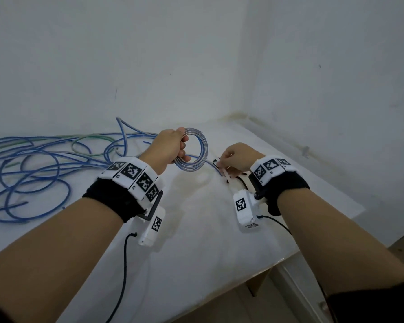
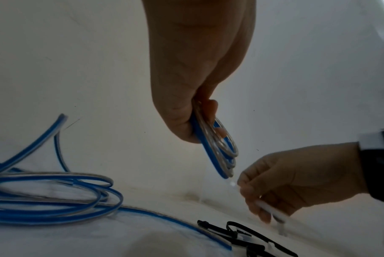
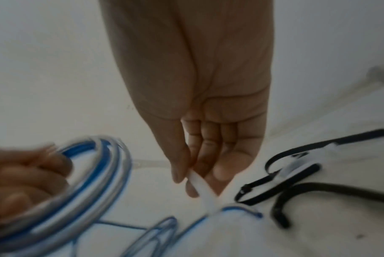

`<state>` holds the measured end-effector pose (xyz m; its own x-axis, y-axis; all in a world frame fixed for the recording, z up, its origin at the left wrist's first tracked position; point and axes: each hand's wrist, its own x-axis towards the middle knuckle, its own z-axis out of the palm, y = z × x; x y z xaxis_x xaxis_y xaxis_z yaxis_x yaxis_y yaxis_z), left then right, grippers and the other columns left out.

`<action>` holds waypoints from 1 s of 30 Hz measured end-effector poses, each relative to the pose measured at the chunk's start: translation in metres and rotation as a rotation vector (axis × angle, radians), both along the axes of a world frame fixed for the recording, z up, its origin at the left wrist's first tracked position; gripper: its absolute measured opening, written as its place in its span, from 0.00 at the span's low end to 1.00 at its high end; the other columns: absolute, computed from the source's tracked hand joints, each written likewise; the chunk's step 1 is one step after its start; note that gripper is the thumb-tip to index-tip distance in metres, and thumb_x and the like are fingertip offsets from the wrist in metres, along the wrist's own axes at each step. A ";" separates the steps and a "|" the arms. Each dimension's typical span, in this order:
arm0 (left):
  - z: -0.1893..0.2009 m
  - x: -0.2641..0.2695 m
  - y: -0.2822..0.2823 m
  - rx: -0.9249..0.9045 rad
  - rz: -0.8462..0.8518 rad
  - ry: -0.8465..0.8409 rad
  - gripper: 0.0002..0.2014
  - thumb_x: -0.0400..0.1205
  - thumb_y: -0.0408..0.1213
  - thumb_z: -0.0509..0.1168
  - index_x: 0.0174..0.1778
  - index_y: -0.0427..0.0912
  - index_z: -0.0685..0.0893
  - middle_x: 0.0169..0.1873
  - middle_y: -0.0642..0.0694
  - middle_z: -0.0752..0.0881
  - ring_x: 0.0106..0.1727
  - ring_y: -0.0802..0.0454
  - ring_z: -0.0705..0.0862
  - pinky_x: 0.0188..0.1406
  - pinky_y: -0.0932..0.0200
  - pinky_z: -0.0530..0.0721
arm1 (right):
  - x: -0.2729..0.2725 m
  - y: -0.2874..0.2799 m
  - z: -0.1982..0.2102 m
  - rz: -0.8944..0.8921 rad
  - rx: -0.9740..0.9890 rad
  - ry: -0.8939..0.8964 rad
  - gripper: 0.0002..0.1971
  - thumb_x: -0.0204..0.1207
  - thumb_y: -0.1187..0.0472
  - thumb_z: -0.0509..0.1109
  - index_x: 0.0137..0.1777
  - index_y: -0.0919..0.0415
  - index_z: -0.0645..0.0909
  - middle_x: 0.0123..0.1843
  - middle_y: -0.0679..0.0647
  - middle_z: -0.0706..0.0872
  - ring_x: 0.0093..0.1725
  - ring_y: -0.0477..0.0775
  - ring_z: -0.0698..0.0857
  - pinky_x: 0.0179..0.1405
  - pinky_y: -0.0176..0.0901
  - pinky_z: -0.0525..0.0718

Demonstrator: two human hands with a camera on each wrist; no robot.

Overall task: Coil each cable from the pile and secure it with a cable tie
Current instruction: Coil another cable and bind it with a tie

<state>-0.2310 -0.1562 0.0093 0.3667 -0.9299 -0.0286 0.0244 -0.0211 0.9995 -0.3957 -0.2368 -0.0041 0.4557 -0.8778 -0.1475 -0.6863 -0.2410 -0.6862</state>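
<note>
My left hand (image 1: 173, 145) grips a round coil of blue-and-clear cable (image 1: 202, 151) and holds it upright above the white table (image 1: 196, 229). The same coil (image 2: 221, 153) hangs from my curled fingers in the left wrist view, and it shows blurred at the left in the right wrist view as the coil (image 3: 112, 167). My right hand (image 1: 236, 157) pinches a white cable tie (image 3: 202, 187) between thumb and fingers, just right of the coil. That white tie (image 2: 268, 208) slants down toward the table.
A loose pile of blue and green cables (image 1: 40, 164) spreads over the table's left half. Several black cable ties (image 3: 292, 182) lie on the table by my right hand. Walls close the back and right sides; the table edge (image 1: 278, 264) runs at the front right.
</note>
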 end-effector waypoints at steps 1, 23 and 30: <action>0.001 0.003 0.002 -0.009 0.018 0.000 0.17 0.88 0.40 0.50 0.35 0.40 0.72 0.25 0.47 0.66 0.12 0.60 0.67 0.30 0.57 0.83 | 0.003 0.006 0.005 -0.024 0.036 -0.164 0.05 0.76 0.67 0.71 0.45 0.63 0.76 0.31 0.56 0.85 0.20 0.46 0.82 0.22 0.35 0.81; 0.020 0.108 0.125 -0.161 0.334 -0.138 0.16 0.88 0.40 0.51 0.35 0.40 0.73 0.26 0.47 0.69 0.18 0.58 0.69 0.25 0.62 0.83 | 0.122 0.136 0.036 0.399 0.199 -0.960 0.08 0.83 0.68 0.60 0.44 0.68 0.80 0.29 0.55 0.87 0.26 0.50 0.86 0.28 0.36 0.86; 0.018 0.124 0.153 -0.116 0.274 -0.221 0.17 0.88 0.39 0.52 0.34 0.39 0.74 0.26 0.45 0.69 0.23 0.52 0.68 0.31 0.54 0.80 | 0.167 0.160 0.037 0.449 0.172 -1.011 0.07 0.84 0.69 0.58 0.46 0.68 0.76 0.37 0.64 0.85 0.31 0.51 0.89 0.33 0.37 0.88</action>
